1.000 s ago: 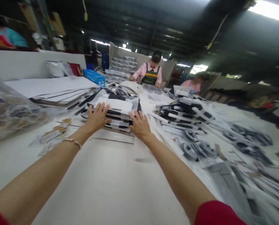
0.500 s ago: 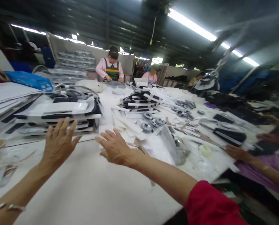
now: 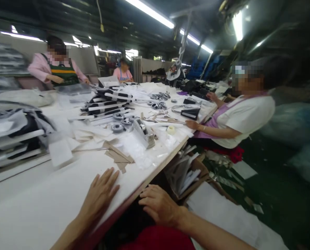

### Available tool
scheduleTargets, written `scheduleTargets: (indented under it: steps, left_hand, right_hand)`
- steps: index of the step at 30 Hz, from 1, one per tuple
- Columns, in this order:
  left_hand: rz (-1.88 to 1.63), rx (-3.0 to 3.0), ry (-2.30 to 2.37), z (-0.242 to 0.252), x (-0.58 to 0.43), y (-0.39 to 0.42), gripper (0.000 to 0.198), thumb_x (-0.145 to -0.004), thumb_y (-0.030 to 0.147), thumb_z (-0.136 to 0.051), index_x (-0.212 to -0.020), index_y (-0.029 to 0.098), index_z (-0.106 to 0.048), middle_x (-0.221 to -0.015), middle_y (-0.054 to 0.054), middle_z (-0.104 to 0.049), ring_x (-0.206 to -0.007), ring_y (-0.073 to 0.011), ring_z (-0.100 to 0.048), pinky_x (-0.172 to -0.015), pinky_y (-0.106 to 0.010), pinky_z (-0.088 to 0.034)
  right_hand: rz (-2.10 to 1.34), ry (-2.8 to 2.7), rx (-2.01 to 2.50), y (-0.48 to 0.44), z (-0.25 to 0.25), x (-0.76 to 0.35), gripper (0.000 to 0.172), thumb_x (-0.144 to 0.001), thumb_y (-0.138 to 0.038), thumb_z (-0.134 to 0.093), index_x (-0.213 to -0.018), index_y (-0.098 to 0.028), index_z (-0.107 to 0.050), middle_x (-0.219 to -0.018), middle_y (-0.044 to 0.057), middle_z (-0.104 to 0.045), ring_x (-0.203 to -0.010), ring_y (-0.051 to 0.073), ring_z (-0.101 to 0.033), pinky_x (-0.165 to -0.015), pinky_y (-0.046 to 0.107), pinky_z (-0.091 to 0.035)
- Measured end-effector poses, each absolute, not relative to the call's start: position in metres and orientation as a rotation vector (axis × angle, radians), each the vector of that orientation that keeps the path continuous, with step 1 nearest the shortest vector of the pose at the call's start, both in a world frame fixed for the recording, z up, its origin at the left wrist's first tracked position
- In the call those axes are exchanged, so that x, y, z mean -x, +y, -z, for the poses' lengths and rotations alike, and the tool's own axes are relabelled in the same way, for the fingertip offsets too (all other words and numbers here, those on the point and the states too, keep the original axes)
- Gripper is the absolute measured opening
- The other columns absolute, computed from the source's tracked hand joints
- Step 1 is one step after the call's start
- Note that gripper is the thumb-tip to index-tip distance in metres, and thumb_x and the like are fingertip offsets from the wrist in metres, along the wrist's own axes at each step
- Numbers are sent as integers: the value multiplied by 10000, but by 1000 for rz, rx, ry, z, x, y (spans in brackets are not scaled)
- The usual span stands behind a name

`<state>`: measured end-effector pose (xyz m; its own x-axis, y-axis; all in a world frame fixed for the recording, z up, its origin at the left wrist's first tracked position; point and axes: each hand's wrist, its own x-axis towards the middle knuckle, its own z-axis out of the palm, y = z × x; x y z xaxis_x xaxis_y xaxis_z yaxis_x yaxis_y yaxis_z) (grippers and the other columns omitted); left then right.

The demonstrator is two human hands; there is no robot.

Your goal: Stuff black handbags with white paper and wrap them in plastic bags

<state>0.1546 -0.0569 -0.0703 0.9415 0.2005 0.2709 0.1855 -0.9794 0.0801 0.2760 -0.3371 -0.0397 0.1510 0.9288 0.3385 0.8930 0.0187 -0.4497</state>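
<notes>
My left hand (image 3: 100,192) lies flat on the white tabletop (image 3: 40,201) near its edge, fingers stretched out and nothing in it. Past that edge, my right hand (image 3: 160,205) hangs in the air with loosely bent fingers and no object visible in it. Just beyond my left fingertips are brown cardboard strips (image 3: 118,156). Farther on, a grey tape dispenser (image 3: 141,133) rests on crumpled clear plastic (image 3: 136,152). Grey coiled rolls (image 3: 118,126) sit beside it.
Stacked black-and-white pieces (image 3: 14,139) stand at the left, with another pile (image 3: 108,102) mid-table. Below the edge is a cardboard box (image 3: 200,170) of white scraps, near a large white sheet (image 3: 222,215). A co-worker in a purple apron (image 3: 214,118) sits at the right.
The view has swung right, bringing the table edge, floor and seated co-worker into sight. My left hand now lies on the table; my right hand has moved off past its edge.
</notes>
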Motion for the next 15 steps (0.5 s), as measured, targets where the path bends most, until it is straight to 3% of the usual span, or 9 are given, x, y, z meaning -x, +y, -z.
scheduleTargets:
  steps: [7,11,15]
  left_hand:
    - [-328,-3086,310,51,-168,-61,486,-941,393,-365,-1325,163,-554,-1443,-166,-509,-1334,-320,-465,-1080,-535,-367]
    - [-278,-3053,383,31,-198,-70,406,-924,439,-375,-1054,156,-636,-1149,-156,-650,-1072,-293,-604,-938,-432,-475]
    - [-323,-3004,418,17,-236,-71,337,-902,415,-383,-847,184,-622,-903,-112,-646,-877,-289,-599,-809,-423,-482]
  right_hand:
    - [-166,-1287,2096,-424,114,-269,202,-912,-160,-516,-999,-205,-692,-1051,62,-720,-1014,186,-632,-933,348,-466]
    - [-395,-1269,2184,-436,143,-255,218,-891,-158,-516,-974,-226,-706,-982,35,-722,-947,174,-641,-903,310,-470]
    - [-421,-1350,2222,-425,175,-250,207,-817,-163,-545,-907,-242,-714,-878,20,-728,-839,169,-656,-759,248,-503]
